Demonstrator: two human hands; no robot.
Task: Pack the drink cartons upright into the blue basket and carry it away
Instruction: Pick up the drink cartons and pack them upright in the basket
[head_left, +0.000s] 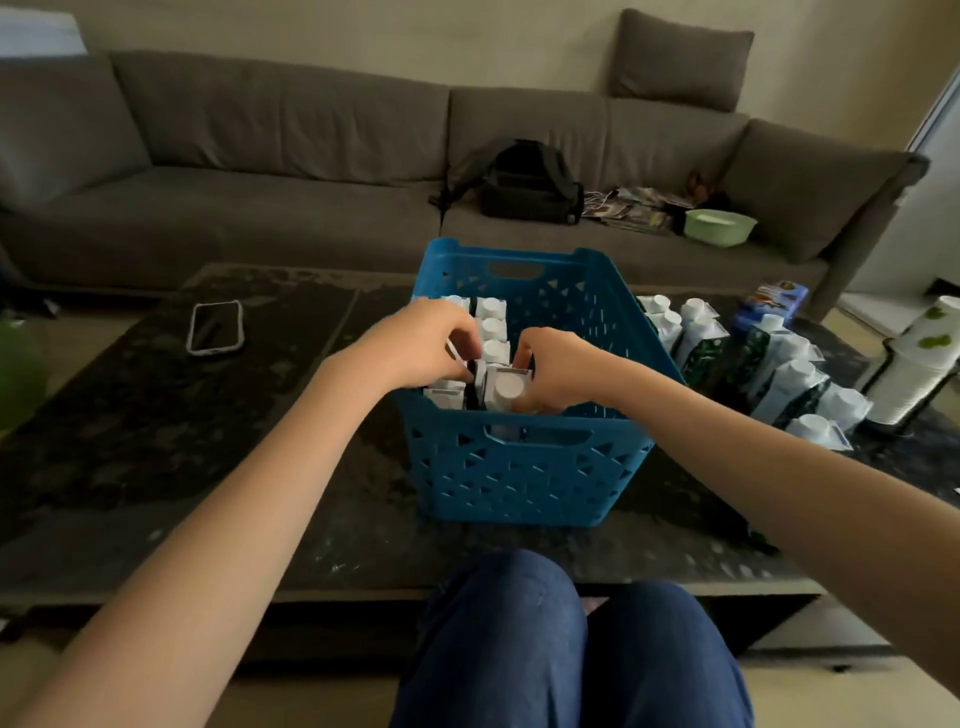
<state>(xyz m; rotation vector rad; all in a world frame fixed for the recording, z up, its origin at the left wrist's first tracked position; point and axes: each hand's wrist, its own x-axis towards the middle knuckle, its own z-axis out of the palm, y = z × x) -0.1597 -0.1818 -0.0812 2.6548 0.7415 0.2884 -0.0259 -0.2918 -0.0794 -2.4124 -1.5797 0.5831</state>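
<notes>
step: packing, mid-way | both hands inside blue basket (524, 478) | left hand (421, 343) steadies packed cartons (491, 325) | right hand (558, 371) grips carton (506, 387), seating it upright | next: reach unpacked cartons (769, 364) right of right hand

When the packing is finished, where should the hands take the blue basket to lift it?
Probably by the blue basket handle slots: one cut in the near wall, one in the far wall. Come from above and hook the fingers under each rim, so the upright cartons stay level.

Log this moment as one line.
stage: packing | both hands seating carton in blue basket | more cartons waiting on table
</notes>
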